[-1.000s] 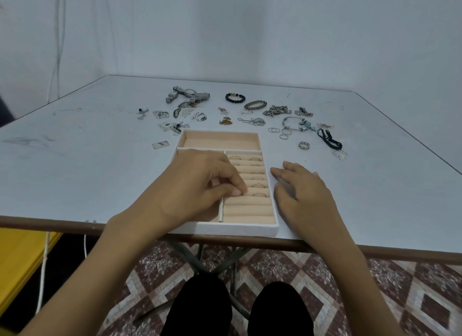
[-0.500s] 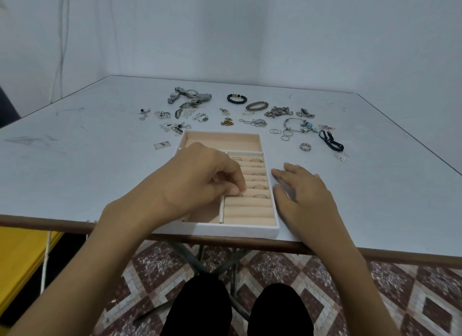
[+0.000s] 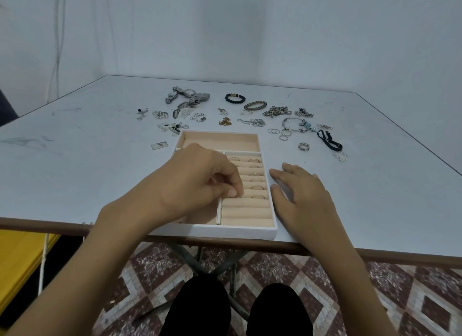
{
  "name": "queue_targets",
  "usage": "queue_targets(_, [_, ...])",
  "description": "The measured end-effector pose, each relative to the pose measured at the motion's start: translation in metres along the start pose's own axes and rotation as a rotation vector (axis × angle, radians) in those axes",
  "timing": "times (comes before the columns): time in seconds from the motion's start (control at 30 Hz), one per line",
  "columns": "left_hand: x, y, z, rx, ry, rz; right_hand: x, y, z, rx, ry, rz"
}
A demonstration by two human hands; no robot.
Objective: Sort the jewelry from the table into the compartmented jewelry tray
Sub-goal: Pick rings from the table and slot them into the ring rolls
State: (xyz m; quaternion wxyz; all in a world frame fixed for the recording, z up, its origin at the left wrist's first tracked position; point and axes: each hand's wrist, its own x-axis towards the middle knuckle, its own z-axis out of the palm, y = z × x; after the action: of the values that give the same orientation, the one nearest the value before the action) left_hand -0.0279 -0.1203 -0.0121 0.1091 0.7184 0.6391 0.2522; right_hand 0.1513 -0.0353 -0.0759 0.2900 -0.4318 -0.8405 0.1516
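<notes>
White, peach-lined jewelry tray [image 3: 225, 231], lying flat. Several rings [image 3: 258, 197] stand in its right-hand roll slots. Beyond the tray's far wall lies scattered loose jewelry [image 3: 251, 122].

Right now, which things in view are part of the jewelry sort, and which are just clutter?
Job: jewelry tray, seated rings, loose rings, black bead bracelet, watch, left hand.
Lying about: yellow panel, white cord, table legs.
</notes>
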Motion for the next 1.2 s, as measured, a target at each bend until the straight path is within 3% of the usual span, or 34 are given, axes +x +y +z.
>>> queue_targets(0.27, [-0.005, -0.005, 0.000, -0.051, 0.065, 0.027, -0.002, 0.001, 0.002, -0.002, 0.011, -0.012])
queue_targets(0.43, [-0.007, -0.038, -0.009, -0.143, 0.349, -0.032, -0.001, 0.004, 0.003, -0.008, 0.009, -0.030])
queue_targets(0.67, [0.008, -0.095, -0.006, -0.250, 0.582, -0.257, 0.000, 0.001, 0.000, -0.037, 0.022, -0.037])
queue_targets(0.8, [0.011, -0.104, -0.005, -0.194, 0.593, -0.260, 0.022, 0.002, -0.019, -0.080, -0.083, -0.008])
queue_targets(0.9, [0.011, -0.107, -0.003, -0.169, 0.604, -0.244, 0.067, 0.010, -0.036, 0.035, -0.151, 0.110])
queue_targets(1.2, [0.012, -0.110, -0.003, -0.143, 0.617, -0.247, 0.163, 0.032, -0.019, -0.179, -0.185, 0.132])
